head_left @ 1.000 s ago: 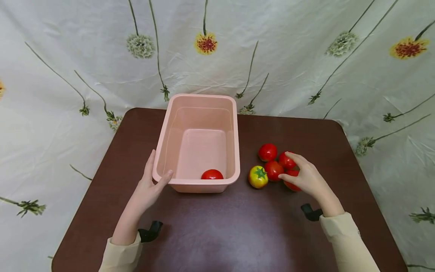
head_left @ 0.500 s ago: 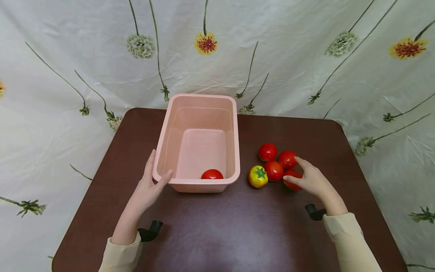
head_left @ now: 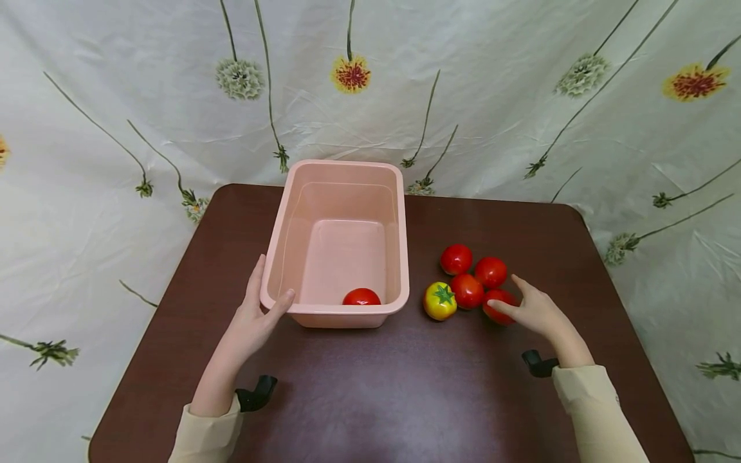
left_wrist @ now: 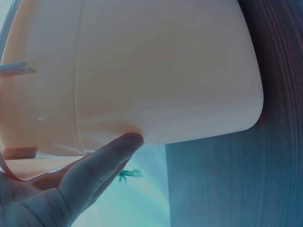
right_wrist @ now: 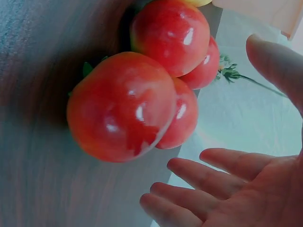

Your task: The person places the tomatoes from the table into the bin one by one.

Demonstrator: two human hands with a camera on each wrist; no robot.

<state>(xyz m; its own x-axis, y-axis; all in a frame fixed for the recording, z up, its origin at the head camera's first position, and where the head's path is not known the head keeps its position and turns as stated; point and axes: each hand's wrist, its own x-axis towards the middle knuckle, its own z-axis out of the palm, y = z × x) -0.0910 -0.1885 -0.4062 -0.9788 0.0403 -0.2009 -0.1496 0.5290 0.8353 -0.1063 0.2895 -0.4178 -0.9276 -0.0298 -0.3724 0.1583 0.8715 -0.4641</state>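
Observation:
My left hand (head_left: 255, 325) rests on the near left corner of a pink plastic bin (head_left: 399, 225). Its thumb (left_wrist: 113, 151) lies straight against the outer wall, and the other fingers run along the adjoining side. Inside the bin, a red tomato (head_left: 361, 297) shows above the near rim. To the right, my right hand (head_left: 541, 312) spreads its thumb and fingers beside the nearest red tomato (right_wrist: 118, 109), with nothing held. Three more red tomatoes and a yellow tomato (head_left: 439, 302) with a green star-shaped top cluster between that hand and the bin.
Everything stands on a dark brown table (head_left: 370, 392) with rounded corners. Behind it and at its sides hangs a pale cloth (head_left: 492, 96) printed with flowers. A black wrist mount (head_left: 255, 393) sticks out from the left sleeve, another from the right.
My right hand has drawn back to the right, away from the farther tomatoes, and lowered toward the nearest one. My left hand, the bin and the tomatoes stay in place.

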